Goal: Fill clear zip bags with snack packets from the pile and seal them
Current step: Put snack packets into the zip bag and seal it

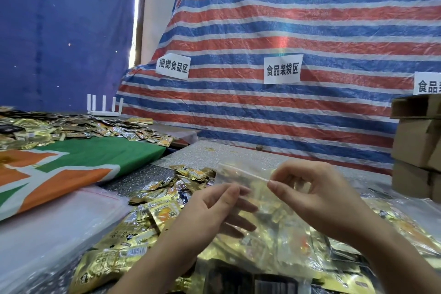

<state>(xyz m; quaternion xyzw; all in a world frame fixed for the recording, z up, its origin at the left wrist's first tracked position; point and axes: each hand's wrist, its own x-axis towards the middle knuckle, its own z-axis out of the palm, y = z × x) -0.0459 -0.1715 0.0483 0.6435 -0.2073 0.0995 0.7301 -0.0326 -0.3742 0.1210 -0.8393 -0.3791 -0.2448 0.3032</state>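
Both hands hold up a clear zip bag (241, 174) with gold snack packets inside it, just above the table. My left hand (214, 207) grips the bag's left part, fingers behind the plastic and thumb in front. My right hand (317, 193) pinches the bag's top strip between thumb and forefinger near its right end. A pile of gold snack packets (148, 212) lies on the table under and left of my hands. More packets in clear plastic (401, 229) lie to the right.
A stack of empty clear bags (59, 222) lies at the left on the table. A green, orange and white cloth (78, 162) carries another packet heap (71, 126) further back. Cardboard boxes (417, 150) are stacked at the right. A striped tarp (286, 31) with paper signs hangs behind.
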